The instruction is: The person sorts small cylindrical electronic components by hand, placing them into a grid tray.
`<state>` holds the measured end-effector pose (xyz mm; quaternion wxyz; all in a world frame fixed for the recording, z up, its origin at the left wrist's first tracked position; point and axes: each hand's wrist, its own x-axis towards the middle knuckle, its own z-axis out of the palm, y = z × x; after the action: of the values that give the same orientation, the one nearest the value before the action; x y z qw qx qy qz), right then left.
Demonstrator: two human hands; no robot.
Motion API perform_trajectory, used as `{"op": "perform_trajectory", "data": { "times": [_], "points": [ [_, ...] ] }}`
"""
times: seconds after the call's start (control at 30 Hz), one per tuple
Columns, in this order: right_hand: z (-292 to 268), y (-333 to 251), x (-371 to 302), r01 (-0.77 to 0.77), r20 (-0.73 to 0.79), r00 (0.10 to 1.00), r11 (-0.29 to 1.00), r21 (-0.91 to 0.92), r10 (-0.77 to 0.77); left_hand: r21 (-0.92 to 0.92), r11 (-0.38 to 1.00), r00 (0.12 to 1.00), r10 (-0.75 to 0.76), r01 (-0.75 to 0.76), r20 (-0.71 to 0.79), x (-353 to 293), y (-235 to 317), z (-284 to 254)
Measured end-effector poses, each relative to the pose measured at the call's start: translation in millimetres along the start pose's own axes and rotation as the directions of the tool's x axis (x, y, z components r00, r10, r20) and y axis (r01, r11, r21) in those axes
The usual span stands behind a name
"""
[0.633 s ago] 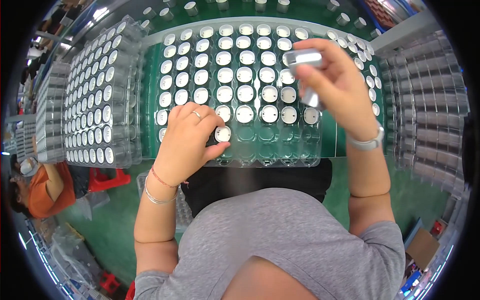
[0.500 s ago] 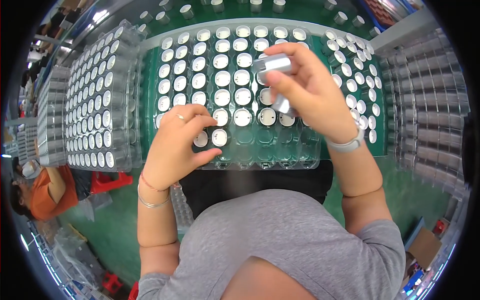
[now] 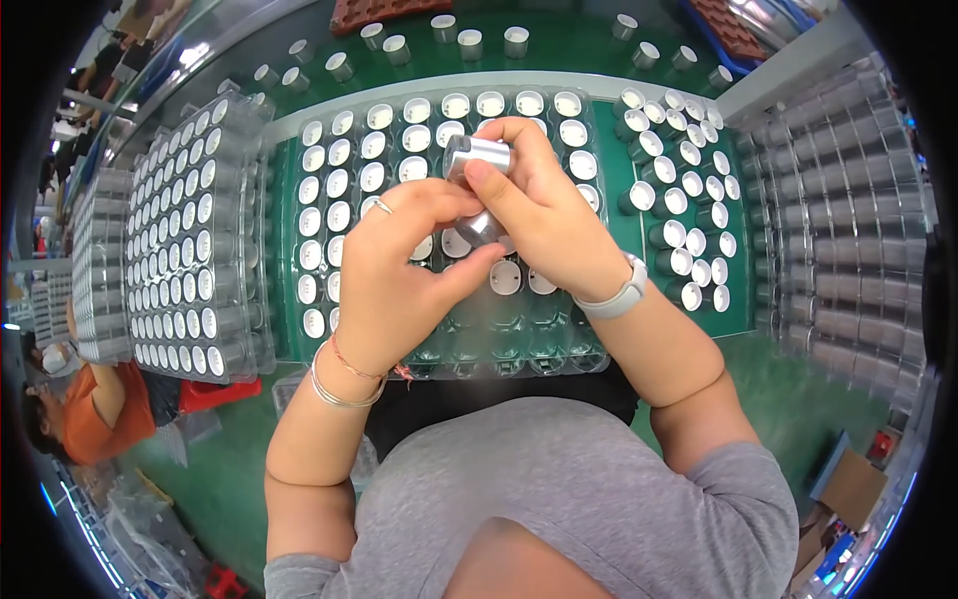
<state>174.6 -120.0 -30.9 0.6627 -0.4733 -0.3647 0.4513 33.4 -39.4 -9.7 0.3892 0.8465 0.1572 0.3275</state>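
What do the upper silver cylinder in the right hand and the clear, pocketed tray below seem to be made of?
Upper silver cylinder in the right hand: probably polished metal, given its bright reflections; metallized plastic is possible. Clear, pocketed tray: likely moulded plastic, glossy, since green shows through.

Supporting, on the desk (image 3: 741,285) before the torso, a tray (image 3: 504,325) with seated cylinders (image 3: 372,178) in rows. Holding an upper cylinder (image 3: 484,153) in the right hand (image 3: 544,205) above the tray; showing a lower cylinder (image 3: 479,230) nearer the torso, between the right hand and left hand (image 3: 399,240). Presenting loose cylinders (image 3: 675,201) on the desk, right of the tray. Featuring filled trays (image 3: 249,245) stacked at left, further trays (image 3: 833,230) stacked at far right. Displaying spaced cylinders (image 3: 470,48) behind the tray, beyond a rail (image 3: 589,85).
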Motion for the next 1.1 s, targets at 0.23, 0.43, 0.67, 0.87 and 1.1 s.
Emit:
{"op": "perform_trajectory", "data": {
  "times": [0.23,0.43,0.67,0.87,1.1],
  "points": [
    [-12,-5,0,0.024,-0.133,0.991,0.998,0.053,-0.017,-0.185,0.973,0.99,-0.124,0.136,0.072,15,-1,4],
    [-29,-18,7,0.069,-0.301,0.953,0.989,0.128,-0.028,-0.729,0.459,0.839,-0.455,0.507,0.298,35,-21,8],
    [-36,-11,10,0.021,-0.257,0.966,0.988,0.151,0.019,-0.82,0.245,0.803,-0.471,0.518,0.366,29,-46,15],
    [-34,-7,13,-0.05,-0.273,0.958,0.987,0.155,0.091,-0.848,0.202,0.811,-0.462,0.49,0.359,32,-43,12],
    [-32,-10,11,-0.074,-0.262,0.96,0.991,0.11,0.101,-0.726,0.447,0.827,-0.471,0.523,0.306,33,-34,11]
  ]
}}
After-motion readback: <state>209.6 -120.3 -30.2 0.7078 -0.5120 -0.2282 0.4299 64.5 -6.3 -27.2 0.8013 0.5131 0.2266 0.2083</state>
